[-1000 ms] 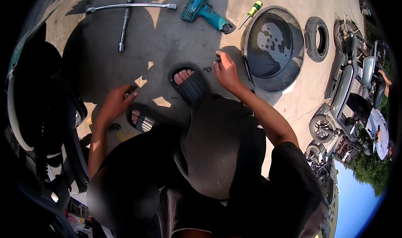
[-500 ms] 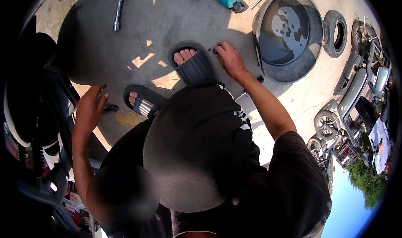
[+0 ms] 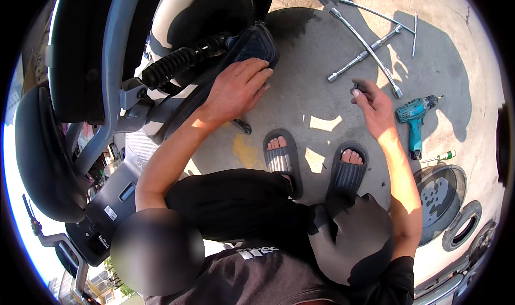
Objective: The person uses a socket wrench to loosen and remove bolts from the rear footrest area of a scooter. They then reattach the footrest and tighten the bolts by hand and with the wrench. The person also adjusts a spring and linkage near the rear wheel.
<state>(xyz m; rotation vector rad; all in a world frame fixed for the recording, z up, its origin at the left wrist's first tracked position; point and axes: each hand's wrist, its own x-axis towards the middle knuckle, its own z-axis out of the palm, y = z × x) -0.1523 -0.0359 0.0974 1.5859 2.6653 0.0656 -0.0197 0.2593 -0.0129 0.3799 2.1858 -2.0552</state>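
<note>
My left hand (image 3: 236, 93), fingers extended and gripping nothing visible, reaches to the dark casing (image 3: 256, 46) right of a coil spring (image 3: 177, 66). My right hand (image 3: 374, 109) pinches a small dark piece (image 3: 354, 86) between thumb and fingers. Farther lies a crossed wrench (image 3: 370, 50); to the right, a teal drill (image 3: 414, 120); nearer, a basin (image 3: 457, 179).
</note>
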